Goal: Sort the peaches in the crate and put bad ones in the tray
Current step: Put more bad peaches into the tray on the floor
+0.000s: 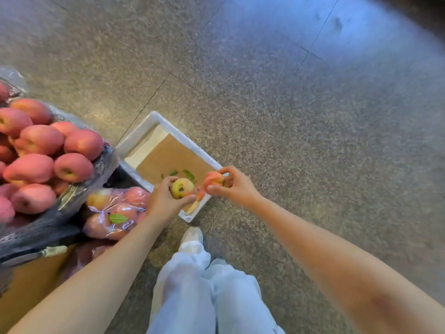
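Two peaches up for inspection over the tray (144, 131), centre frame!

Left hand (166, 201) is wrapped round a yellow-green peach (182, 188), and the right hand (237, 186) is pinching a pink peach (213, 180), both above the tray's lower corner. The crate (79, 206) is heaped at the left. Best lowered in gently, I'd say, not dropped.

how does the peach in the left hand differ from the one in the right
The left-hand peach is mostly yellow-green; the right-hand peach is pink-red. The left one shows its stem hollow; the right one's is not visible. Both are held over the tray.
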`<state>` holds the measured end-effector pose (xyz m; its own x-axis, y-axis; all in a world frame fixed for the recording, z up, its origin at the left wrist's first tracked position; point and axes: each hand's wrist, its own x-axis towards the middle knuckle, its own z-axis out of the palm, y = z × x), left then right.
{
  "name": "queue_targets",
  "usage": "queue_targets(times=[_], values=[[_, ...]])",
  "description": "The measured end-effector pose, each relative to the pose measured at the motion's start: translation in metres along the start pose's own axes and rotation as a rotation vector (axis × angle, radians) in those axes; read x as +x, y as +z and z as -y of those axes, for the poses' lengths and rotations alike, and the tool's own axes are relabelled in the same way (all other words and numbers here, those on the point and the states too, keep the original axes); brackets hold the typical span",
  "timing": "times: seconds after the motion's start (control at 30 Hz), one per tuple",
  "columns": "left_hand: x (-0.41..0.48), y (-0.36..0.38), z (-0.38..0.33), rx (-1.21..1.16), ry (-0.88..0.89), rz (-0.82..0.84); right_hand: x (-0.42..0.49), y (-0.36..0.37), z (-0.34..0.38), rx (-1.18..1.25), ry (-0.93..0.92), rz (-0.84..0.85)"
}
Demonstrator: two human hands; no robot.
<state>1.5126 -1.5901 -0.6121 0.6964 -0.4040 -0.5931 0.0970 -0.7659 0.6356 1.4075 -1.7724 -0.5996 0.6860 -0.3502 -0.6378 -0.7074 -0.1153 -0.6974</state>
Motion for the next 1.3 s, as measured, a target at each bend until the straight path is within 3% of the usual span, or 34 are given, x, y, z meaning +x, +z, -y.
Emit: queue_targets(times=[0.33,0.6,0.83,0.97,1.3], values=[[0.205,0.128,0.181,0.235,0.007,0.007,0.224,0.096,-0.185,-0.215,0.021,0.01],[0.277,0.176,0.246,0.289,-0.018,-0.023,0.317,0.133,-0.242,-0.527,-0.011,0.019],[0.278,0.18,0.244,0.454,-0.01,0.06,0.323,0.134,-0.231,-0.69,-0.039,0.068],[0.255,0.172,0.224,0.494,-0.037,0.072,0.298,0.128,-0.219,-0.654,-0.021,0.078],[0.102,0.105,0.075,0.399,0.053,0.133,0.124,0.058,-0.095,-0.435,-0.102,0.099]])
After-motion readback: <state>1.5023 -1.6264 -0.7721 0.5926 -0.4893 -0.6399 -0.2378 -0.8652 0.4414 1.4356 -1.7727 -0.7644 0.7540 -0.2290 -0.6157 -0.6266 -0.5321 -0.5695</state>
